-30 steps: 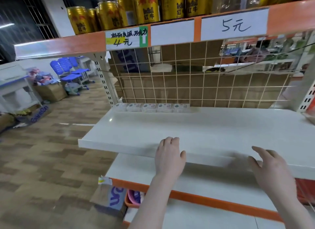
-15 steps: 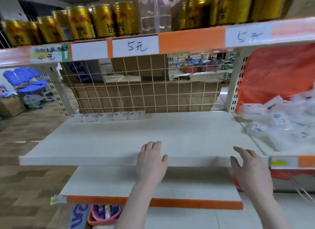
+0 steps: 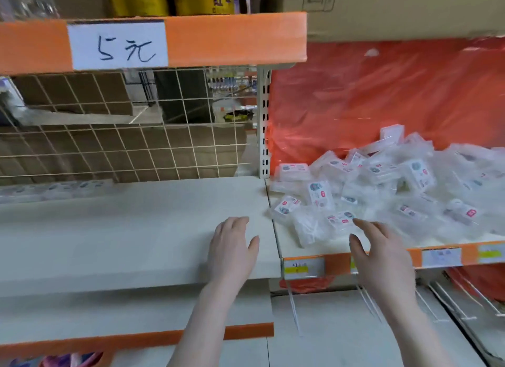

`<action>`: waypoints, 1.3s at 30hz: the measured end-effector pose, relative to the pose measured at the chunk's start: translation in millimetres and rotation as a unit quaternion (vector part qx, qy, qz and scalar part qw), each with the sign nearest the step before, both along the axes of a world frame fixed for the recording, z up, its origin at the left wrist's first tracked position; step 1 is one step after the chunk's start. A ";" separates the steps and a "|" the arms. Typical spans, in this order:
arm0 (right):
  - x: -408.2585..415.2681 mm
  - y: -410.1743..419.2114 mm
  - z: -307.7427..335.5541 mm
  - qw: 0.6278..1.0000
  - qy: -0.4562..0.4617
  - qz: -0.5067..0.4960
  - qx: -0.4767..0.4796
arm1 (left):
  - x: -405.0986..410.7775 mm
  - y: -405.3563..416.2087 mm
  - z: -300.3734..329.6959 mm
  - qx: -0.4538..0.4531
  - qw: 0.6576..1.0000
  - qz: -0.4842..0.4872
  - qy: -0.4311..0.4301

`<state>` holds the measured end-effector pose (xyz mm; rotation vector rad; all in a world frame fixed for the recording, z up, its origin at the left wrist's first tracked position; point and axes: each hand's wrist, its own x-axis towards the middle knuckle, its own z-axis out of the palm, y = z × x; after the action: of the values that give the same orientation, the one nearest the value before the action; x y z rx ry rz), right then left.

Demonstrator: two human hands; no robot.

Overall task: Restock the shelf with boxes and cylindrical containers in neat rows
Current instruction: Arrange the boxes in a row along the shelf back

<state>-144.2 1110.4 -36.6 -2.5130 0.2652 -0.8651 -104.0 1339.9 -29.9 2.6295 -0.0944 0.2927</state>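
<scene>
Left hand (image 3: 232,246) lying flat, fingers straight, on white shelf (image 3: 123,230), frame centre; right hand (image 3: 382,257) spreading open beside clear boxes (image 3: 382,186), lower right.

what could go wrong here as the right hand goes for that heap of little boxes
1. The clear boxes lie in a loose, tilted heap; pulling one from the near edge may send others sliding off the shelf lip.
2. The open right hand reaches toward slick, transparent wrapping, so a grip could slip.
</scene>
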 end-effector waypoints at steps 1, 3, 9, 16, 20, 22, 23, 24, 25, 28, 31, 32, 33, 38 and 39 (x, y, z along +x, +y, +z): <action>2.7 -7.6 -0.6 1.000 0.000 -0.003 0.002 | 4.3 -8.0 0.8 0.001 1.000 -0.003 0.001; 8.8 -15.8 -2.2 1.000 0.001 0.001 0.006 | 11.1 -18.0 3.0 0.004 1.000 -0.008 -0.001; 31.0 -23.1 -13.9 1.000 0.001 0.021 0.011 | 23.8 -29.6 4.7 0.007 1.000 -0.013 -0.007; 70.3 -6.1 -5.3 1.000 0.012 0.004 -0.009 | 39.8 -19.1 0.8 0.019 1.000 -0.009 0.003; 91.4 4.7 1.5 0.995 0.094 -0.006 -0.015 | 46.2 -9.6 0.0 0.019 1.000 -0.010 0.004; 100.2 11.8 4.7 0.991 0.129 -0.021 -0.028 | 49.1 -2.9 -0.6 0.018 1.000 -0.006 0.005; 103.5 14.9 5.4 0.989 0.145 -0.027 -0.030 | 50.0 0.3 -1.3 0.016 1.000 -0.004 0.005; 107.4 18.8 5.7 0.986 0.160 -0.030 -0.030 | 50.9 4.4 -2.0 0.015 1.000 -0.001 0.005; 111.2 22.5 5.3 0.983 0.176 -0.032 -0.026 | 51.4 8.4 -2.7 0.013 1.000 0.002 0.004; 122.0 31.2 5.8 0.978 0.205 -0.047 -0.002 | 53.6 18.2 -4.8 0.009 1.000 0.011 0.001; 131.4 34.8 8.1 0.973 0.222 -0.069 0.005 | 58.2 24.4 -6.6 0.007 1.000 0.021 0.004; 134.2 35.0 8.8 0.971 0.228 -0.074 0.004 | 60.0 25.5 -7.4 0.006 1.000 0.022 0.005; 136.4 35.2 9.2 0.969 0.233 -0.078 0.002 | 61.1 26.4 -8.1 0.005 1.000 0.023 0.005; 143.6 36.7 8.2 0.965 0.244 -0.096 -0.015 | 68.2 28.0 -10.6 0.003 1.000 0.022 0.004; 144.6 37.0 7.1 0.965 0.244 -0.099 -0.018 | 69.5 28.0 -10.6 0.002 1.000 0.021 0.004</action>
<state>0.4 1147.4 -29.4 -2.7349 0.6730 -0.3020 -34.5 1367.8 -40.6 2.6396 -0.0378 0.2961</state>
